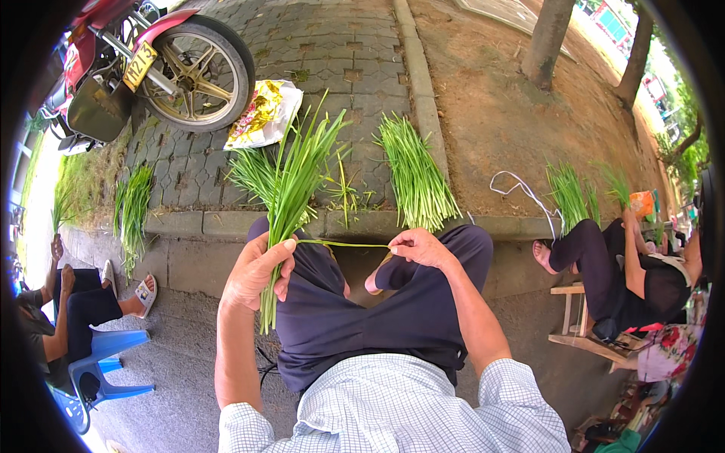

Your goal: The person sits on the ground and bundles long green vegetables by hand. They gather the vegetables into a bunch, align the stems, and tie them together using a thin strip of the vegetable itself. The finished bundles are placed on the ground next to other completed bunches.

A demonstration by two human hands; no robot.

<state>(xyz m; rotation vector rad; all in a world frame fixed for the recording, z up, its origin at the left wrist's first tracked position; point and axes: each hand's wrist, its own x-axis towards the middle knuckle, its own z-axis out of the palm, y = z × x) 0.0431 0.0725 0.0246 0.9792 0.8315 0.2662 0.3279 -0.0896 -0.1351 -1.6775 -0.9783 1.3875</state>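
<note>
My left hand (260, 269) is closed around a bunch of long green leafy stalks (291, 187), whose pale cut ends point down over my thigh. A single thin green blade (340, 244) runs nearly level from my left thumb to my right hand (419, 247), which pinches its far end between thumb and fingers. Beyond the held bunch, another pile of green stalks (255, 172) lies on the paving, partly hidden. A larger pile of green stalks (419, 175) rests by the kerb to the right, and a few loose blades (344, 192) lie between them.
A red motorcycle (192, 79) stands at the upper left beside a gold and white plastic bag (266, 113). People sit at both sides, near more green bundles (136, 209), a blue plastic stool (102, 362) and a wooden stool (583, 340). White cord (529, 192) lies on the soil; tree trunks (546, 42) rise beyond.
</note>
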